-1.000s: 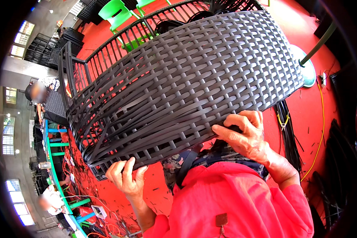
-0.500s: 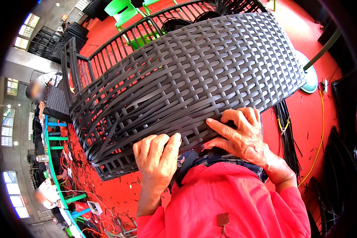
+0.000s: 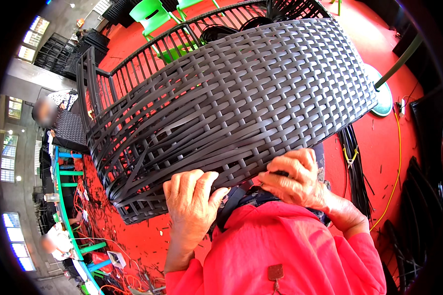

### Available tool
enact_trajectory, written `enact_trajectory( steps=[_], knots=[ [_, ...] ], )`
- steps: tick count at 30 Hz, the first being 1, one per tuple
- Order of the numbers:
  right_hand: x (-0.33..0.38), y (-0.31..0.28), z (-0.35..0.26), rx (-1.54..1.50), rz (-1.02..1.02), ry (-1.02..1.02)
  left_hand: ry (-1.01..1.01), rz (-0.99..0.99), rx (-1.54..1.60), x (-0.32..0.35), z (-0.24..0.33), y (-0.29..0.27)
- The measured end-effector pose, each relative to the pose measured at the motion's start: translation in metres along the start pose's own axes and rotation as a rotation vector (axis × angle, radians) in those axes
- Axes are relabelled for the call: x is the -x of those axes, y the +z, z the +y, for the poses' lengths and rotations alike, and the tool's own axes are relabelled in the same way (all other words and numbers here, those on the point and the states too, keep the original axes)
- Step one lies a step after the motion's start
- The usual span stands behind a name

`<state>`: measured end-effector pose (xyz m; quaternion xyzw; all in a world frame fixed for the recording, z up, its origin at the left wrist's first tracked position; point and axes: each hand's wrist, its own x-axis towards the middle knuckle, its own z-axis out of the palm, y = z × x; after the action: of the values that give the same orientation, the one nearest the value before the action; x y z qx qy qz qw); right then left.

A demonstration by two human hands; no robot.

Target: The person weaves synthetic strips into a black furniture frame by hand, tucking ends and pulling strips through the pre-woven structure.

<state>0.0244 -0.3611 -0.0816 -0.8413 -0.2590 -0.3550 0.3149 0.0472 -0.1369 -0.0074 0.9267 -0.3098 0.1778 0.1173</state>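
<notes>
A large dark grey woven rattan chair frame [image 3: 231, 103] fills the middle of the view, its woven panel tilted toward me. My left hand [image 3: 192, 206] lies flat against the panel's near lower edge, fingers pointing up. My right hand [image 3: 298, 179] grips the same near edge further right, fingers curled around a strand of the weave. The left part of the panel is loosely woven, with strands spread apart. My red sleeves and chest hide what is under the near edge.
The floor [image 3: 379, 142] is red. A bundle of black strips [image 3: 354, 162] lies at the right beside a yellow cord [image 3: 397, 162]. Green chairs [image 3: 157, 14] stand at the back. Other people [image 3: 47, 110] sit at the left near a green frame [image 3: 66, 206].
My left hand has moved right along the near edge, from the lower left corner toward the middle, and now rests flat on the weave. My right hand has stayed at the edge.
</notes>
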Motion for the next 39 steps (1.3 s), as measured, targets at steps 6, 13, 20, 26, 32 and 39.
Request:
enact_trajectory(
  steps=[6,13,20,26,32,39],
  knots=[
    [-0.005,0.009,-0.014,-0.243,-0.089,-0.162,-0.006,-0.093,0.037,0.007,-0.003,-0.008],
    [-0.043,0.03,-0.037,-0.319,-0.045,-0.214,0.125,-0.108,-0.199,0.024,-0.008,-0.032],
    [-0.073,0.08,-0.079,-0.45,-0.051,-0.273,0.222,0.204,-0.598,0.059,-0.02,-0.056],
    [-0.075,0.079,-0.075,-0.494,-0.091,-0.184,0.006,0.518,-0.151,0.08,-0.023,-0.044],
    [-0.072,0.075,-0.076,-0.572,-0.058,-0.31,-0.553,0.335,0.985,0.102,-0.021,-0.012],
    [-0.067,0.084,-0.076,-0.565,0.039,-0.314,-0.393,0.455,1.573,0.104,-0.062,-0.054]
  ],
)
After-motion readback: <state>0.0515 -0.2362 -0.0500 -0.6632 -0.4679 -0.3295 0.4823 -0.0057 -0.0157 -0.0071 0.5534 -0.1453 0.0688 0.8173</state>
